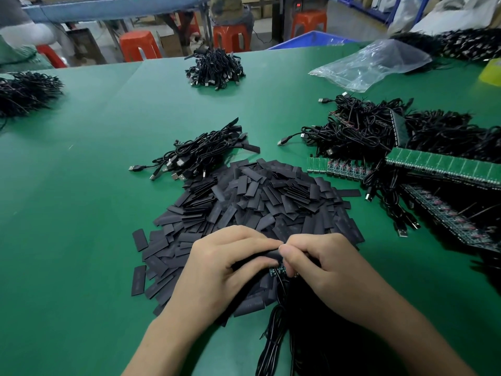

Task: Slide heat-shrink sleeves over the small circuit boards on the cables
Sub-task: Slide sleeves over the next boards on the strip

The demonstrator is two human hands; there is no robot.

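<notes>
Two hands meet at lower centre, each grip closed on a small part.
The left hand (227,264) pinches a black sleeve (260,257); the right hand (325,270) pinches the small circuit board (277,271) at the sleeve's end, its cable (273,335) running to the bottom edge. Just above them a pile of sleeves (257,196) lies on the green table (81,185).

Left hand (230,267) around a black sleeve (261,257), right hand (322,270) on a small circuit board (277,271)
</notes>
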